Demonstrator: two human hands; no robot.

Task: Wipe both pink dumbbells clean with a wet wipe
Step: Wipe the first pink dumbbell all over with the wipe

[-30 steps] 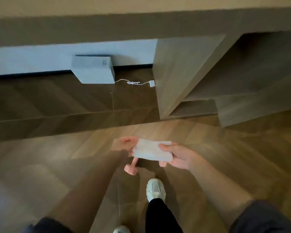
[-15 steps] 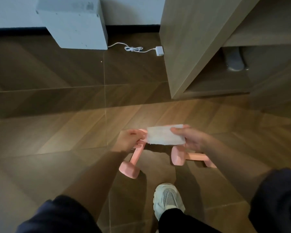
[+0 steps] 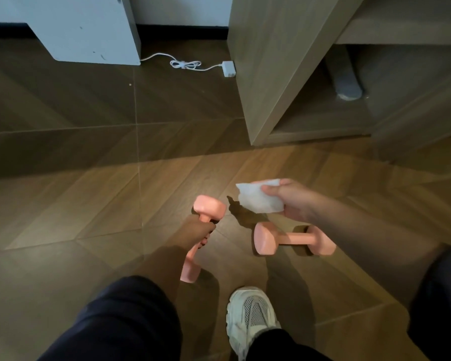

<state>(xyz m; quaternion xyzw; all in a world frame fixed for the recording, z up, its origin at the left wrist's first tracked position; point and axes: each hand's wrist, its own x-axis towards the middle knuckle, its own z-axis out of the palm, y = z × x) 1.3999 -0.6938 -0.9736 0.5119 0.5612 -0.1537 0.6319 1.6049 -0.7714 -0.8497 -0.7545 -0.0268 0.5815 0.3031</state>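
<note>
Head view, left hand [image 3: 197,234] gripping one pink dumbbell [image 3: 209,208], right hand [image 3: 293,201] pinching wet wipe [image 3: 257,199]

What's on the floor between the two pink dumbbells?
Nothing, in the head view: only bare wood floor, darkened by shadow, separates the gripped dumbbell from the lying dumbbell.

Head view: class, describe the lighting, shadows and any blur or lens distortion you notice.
Head view: dim room, with a warm lit patch on the floor around the dumbbells; the wet wipe casts a sharp dark shadow onto the floor beside the lying dumbbell; the left hand sits in shade; cabinet edges lean from wide-angle distortion; little blur.
</note>
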